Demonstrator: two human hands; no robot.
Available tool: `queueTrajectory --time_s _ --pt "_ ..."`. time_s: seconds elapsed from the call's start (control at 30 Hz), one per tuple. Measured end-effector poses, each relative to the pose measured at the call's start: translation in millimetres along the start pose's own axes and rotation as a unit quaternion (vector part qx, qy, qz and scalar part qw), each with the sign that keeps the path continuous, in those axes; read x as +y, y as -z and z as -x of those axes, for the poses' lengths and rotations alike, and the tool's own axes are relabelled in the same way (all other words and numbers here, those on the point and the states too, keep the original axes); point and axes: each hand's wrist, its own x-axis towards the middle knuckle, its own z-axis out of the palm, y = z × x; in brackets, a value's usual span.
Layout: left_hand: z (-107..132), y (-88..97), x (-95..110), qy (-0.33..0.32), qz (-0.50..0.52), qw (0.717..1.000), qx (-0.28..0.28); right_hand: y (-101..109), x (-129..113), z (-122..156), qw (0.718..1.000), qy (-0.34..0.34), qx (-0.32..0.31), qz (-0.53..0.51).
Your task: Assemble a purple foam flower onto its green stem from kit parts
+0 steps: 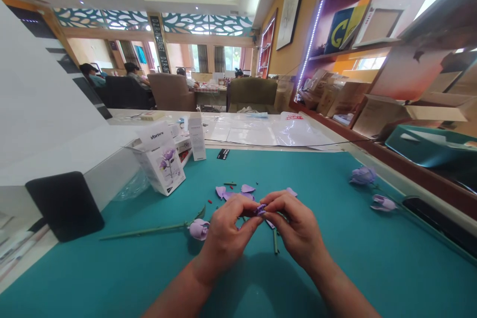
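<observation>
L hand (225,238), R hand (296,226), both pinching small purple piece (261,209), prob. a petal, over teal mat (112,273)

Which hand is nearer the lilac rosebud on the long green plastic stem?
Left. The left hand sits right beside the lilac rosebud on its green stem; the right hand is farther away, past the left hand.

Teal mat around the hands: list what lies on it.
Lilac petals, a green stem piece and a purple bud on a stem lie on the teal mat. Beneath the left hand and right hand, pinching a purple piece, it is covered.
</observation>
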Motion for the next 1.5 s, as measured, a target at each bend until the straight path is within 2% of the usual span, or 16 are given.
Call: queueTrajectory --time_s 0.2,0.4,0.73,0.87,1.0,1.13,1.27,1.4,1.5 --pt "-1.4 -2.3 -2.2 0.037 0.036 0.998 -0.024 -2.1 -1.6 -0.1 1.0 0.008 0.014 0.016" --pt "-2.1 -0.8 -4.3 0.012 0.011 0.999 -0.042 -2.8 -4.4 0.2 0.998 0.038 0.017 0.038" --pt "0.5 0.4 -4.7 -0.041 -0.031 0.998 -0.038 1.1 -5.0 2.2 0.99 0.093 -0.006 0.107" --pt "1.6 1.4 -3.7 -0.061 -0.049 0.997 -0.027 0.2 -4.7 3.3 0.991 0.088 0.006 0.097" --pt "1.6 1.0 -3.7 -0.057 -0.055 0.997 -0.02 -1.7 -3.0 4.8 0.997 0.046 0.018 0.057" --pt "1.5 1.1 -4.7 -0.037 -0.055 0.998 -0.022 -2.8 -3.3 5.8 0.998 0.023 0.008 0.058" --pt "1.0 1.2 -1.7 -0.015 -0.042 0.999 -0.031 -2.6 -3.2 4.1 0.997 0.039 0.002 0.069" --pt "-2.0 -2.2 -1.4 0.08 0.044 0.995 -0.026 -3.6 1.6 1.5 0.999 0.014 -0.014 0.044" --pt "-4.9 -4.9 -5.2 0.158 0.132 0.978 -0.02 -6.0 6.3 0.9 0.999 -0.032 -0.011 0.016"
